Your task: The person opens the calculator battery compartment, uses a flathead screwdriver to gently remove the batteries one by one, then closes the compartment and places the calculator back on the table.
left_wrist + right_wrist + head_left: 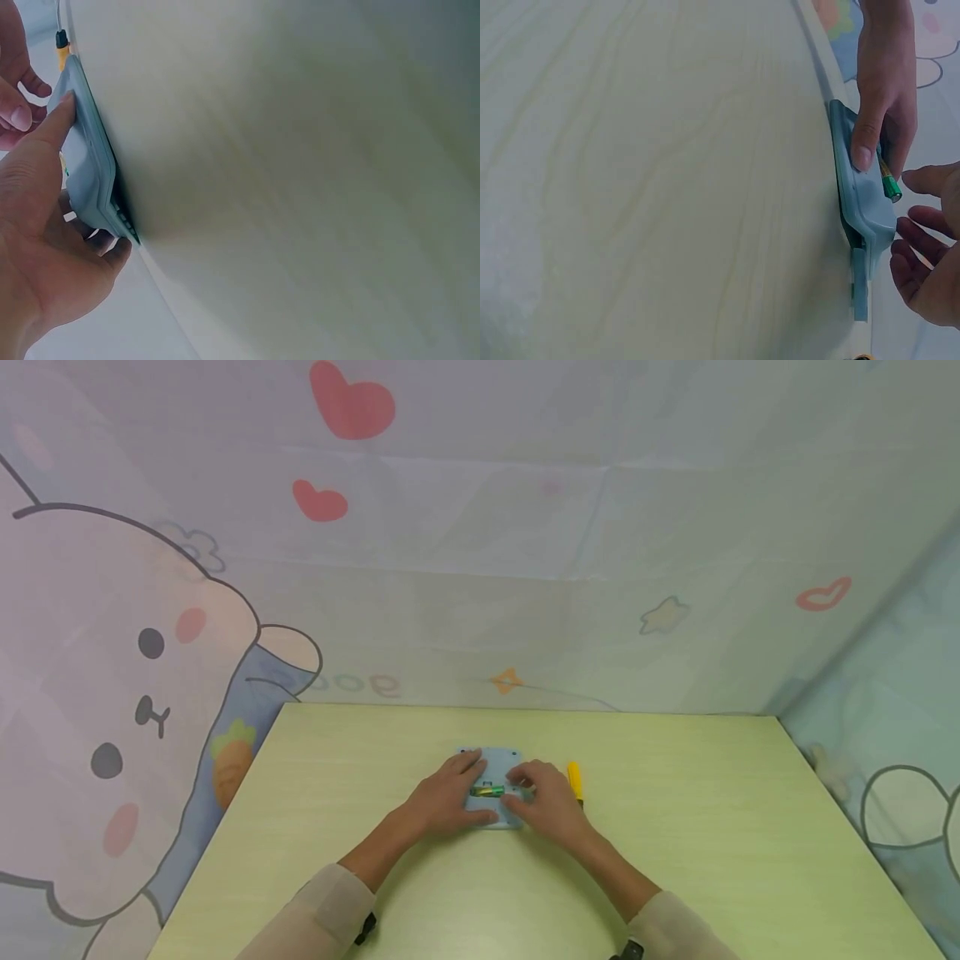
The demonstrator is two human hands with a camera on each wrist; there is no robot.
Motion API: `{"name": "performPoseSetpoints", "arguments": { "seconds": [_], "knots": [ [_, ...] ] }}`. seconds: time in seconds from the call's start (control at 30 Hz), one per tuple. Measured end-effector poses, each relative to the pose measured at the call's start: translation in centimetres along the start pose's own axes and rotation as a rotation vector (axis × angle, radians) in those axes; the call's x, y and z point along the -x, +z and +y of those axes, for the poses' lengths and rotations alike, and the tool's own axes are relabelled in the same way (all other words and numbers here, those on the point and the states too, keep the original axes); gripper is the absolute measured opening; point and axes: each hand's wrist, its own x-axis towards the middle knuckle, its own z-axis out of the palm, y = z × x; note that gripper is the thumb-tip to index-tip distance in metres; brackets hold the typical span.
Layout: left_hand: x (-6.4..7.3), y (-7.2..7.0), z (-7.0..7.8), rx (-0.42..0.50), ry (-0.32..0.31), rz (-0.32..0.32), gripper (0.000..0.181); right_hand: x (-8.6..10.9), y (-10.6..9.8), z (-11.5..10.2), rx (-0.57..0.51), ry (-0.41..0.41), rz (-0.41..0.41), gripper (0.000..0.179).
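A light blue calculator (498,764) lies face down on the table, its battery slot exposed. In the slot sits a green and gold battery (487,791); its green end (891,187) sticks up at a tilt in the right wrist view. My left hand (448,797) grips the calculator's left side, thumb (64,112) over the back and other fingers at the far edge. Beside the slot's right end is my right hand (551,802), its thumb and bent fingers spread apart with nothing between them, close to the battery's end (894,198).
A yellow stick-shaped thing (574,779) with a black end lies just right of my right hand. The pale wooden table (675,843) ends at a printed cloth backdrop (480,610) behind, which also hangs at both sides.
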Motion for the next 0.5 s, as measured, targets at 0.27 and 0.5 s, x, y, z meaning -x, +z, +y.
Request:
{"name": "performPoseSetpoints", "arguments": {
  "seconds": [0.27,0.5],
  "knots": [
    [0.0,0.0,0.0,0.006,0.003,0.009,0.093,-0.3,0.5,0.0,-0.016,-0.060,-0.009,0.027],
    [0.0,-0.2,0.2,0.011,0.003,0.015,0.092,-0.8,1.1,-0.4,0.039,-0.099,-0.016,0.026]
  ]
}}
